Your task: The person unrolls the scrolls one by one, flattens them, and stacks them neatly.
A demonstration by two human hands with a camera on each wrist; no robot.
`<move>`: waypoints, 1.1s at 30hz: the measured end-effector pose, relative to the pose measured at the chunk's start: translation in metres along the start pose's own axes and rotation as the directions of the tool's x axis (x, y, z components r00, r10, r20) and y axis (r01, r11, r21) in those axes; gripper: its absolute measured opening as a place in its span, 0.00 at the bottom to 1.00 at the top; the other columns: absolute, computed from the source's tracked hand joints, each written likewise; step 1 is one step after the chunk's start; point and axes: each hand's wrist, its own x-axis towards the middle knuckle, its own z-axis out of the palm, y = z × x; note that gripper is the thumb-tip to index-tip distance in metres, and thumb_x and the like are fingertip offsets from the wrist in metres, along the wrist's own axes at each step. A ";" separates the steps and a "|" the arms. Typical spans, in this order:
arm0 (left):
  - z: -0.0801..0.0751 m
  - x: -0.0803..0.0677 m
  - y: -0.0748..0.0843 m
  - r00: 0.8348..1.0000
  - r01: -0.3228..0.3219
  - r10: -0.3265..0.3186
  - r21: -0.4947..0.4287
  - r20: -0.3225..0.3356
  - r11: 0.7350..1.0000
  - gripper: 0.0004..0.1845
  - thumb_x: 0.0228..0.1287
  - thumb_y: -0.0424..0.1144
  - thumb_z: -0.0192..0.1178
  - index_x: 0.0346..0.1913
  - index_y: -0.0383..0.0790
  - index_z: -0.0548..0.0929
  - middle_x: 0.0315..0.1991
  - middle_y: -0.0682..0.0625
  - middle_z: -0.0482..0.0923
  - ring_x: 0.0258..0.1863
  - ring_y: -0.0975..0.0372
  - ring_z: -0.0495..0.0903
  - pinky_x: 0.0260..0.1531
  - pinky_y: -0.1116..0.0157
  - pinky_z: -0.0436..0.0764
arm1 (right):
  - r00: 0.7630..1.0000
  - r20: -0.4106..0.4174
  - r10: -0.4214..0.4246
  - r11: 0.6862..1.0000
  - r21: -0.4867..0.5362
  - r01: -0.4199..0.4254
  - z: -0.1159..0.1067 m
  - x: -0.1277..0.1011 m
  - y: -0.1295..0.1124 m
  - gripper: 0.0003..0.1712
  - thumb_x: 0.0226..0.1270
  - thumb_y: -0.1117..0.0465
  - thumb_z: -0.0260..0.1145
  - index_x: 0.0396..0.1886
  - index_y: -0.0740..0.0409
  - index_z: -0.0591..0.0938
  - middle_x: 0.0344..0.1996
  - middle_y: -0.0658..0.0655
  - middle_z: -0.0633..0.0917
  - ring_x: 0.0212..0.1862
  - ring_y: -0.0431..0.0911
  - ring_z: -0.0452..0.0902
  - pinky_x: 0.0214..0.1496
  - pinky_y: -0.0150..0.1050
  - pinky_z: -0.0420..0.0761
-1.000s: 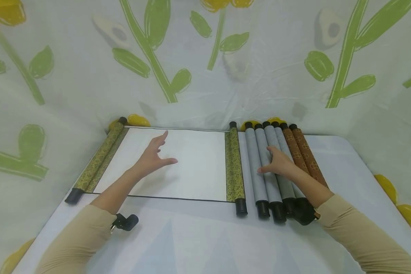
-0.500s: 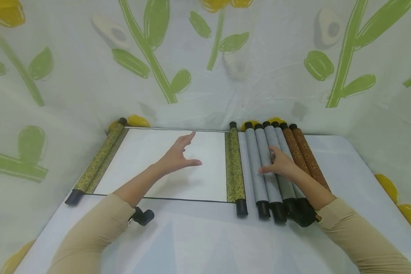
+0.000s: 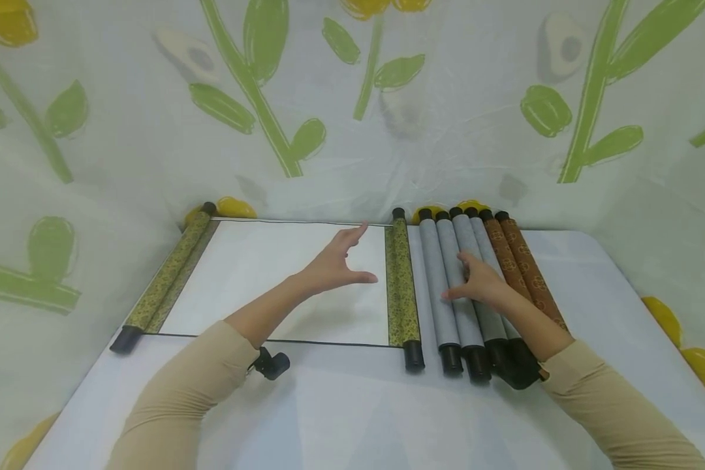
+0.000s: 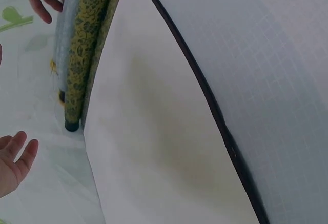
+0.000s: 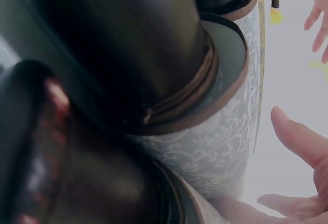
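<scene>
An unrolled scroll (image 3: pixel 270 281) with a blank white sheet lies flat on the table, a green-gold roller at its left end (image 3: pixel 167 274) and another at its right end (image 3: pixel 401 284). My left hand (image 3: pixel 341 264) hovers open over the sheet's right part, fingers spread toward the right roller. My right hand (image 3: pixel 476 282) rests with relaxed fingers on the grey rolled scrolls (image 3: pixel 446 281) beside it. In the left wrist view the white sheet (image 4: pixel 154 147) and the green-gold roller (image 4: pixel 84 44) show. The right wrist view shows dark scroll end caps (image 5: pixel 128 55) up close.
Two brown patterned rolled scrolls (image 3: pixel 523 267) lie right of the grey ones. A floral cloth (image 3: pixel 352 98) hangs behind and around the white table (image 3: pixel 358 405). A small black camera mount (image 3: pixel 270 364) sits under my left sleeve.
My left hand has slid rightward across the white sheet, from its middle to near the right roller. My right hand has stayed on the grey scrolls.
</scene>
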 end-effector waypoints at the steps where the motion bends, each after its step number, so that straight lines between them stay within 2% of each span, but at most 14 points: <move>1: 0.002 0.001 0.001 1.000 -0.002 0.002 0.001 0.006 1.000 0.56 0.49 0.54 0.70 0.75 0.56 0.44 0.71 0.43 0.53 0.67 0.53 0.61 0.59 0.52 0.70 | 1.000 0.004 -0.006 1.000 -0.014 0.006 0.000 0.000 0.001 0.60 0.53 0.56 0.74 0.73 0.70 0.45 0.68 0.78 0.53 0.69 0.69 0.50 0.64 0.62 0.61; 8: 0.011 0.005 0.006 0.999 -0.023 0.023 0.015 0.023 1.000 0.56 0.50 0.54 0.70 0.75 0.55 0.43 0.70 0.42 0.53 0.67 0.52 0.61 0.61 0.50 0.67 | 1.000 0.019 -0.011 0.996 -0.086 0.013 0.002 0.001 0.005 0.60 0.51 0.55 0.75 0.73 0.70 0.47 0.68 0.77 0.54 0.69 0.69 0.50 0.64 0.63 0.60; 19: 0.024 0.012 0.013 0.998 -0.042 0.044 -0.031 0.052 0.999 0.56 0.49 0.52 0.71 0.75 0.55 0.44 0.71 0.43 0.53 0.67 0.53 0.62 0.60 0.51 0.68 | 0.999 0.017 -0.039 0.990 -0.136 0.041 0.003 0.001 0.009 0.58 0.51 0.53 0.75 0.71 0.73 0.51 0.66 0.78 0.58 0.67 0.69 0.53 0.64 0.61 0.62; 24: 0.033 0.016 0.020 0.997 -0.027 0.031 -0.062 0.077 0.998 0.57 0.50 0.52 0.71 0.75 0.55 0.43 0.71 0.43 0.51 0.68 0.53 0.60 0.61 0.51 0.68 | 0.999 0.018 -0.035 0.989 -0.144 0.037 0.004 0.001 0.010 0.59 0.50 0.52 0.75 0.71 0.73 0.51 0.66 0.78 0.58 0.67 0.69 0.54 0.63 0.62 0.63; 33: 0.051 0.026 0.025 0.993 0.007 -0.001 -0.053 0.115 0.999 0.55 0.52 0.52 0.69 0.75 0.56 0.42 0.72 0.39 0.48 0.70 0.48 0.55 0.63 0.49 0.65 | 1.000 0.019 -0.012 0.986 -0.165 0.015 0.004 0.000 0.005 0.58 0.52 0.51 0.74 0.71 0.73 0.51 0.66 0.78 0.58 0.67 0.69 0.55 0.63 0.61 0.63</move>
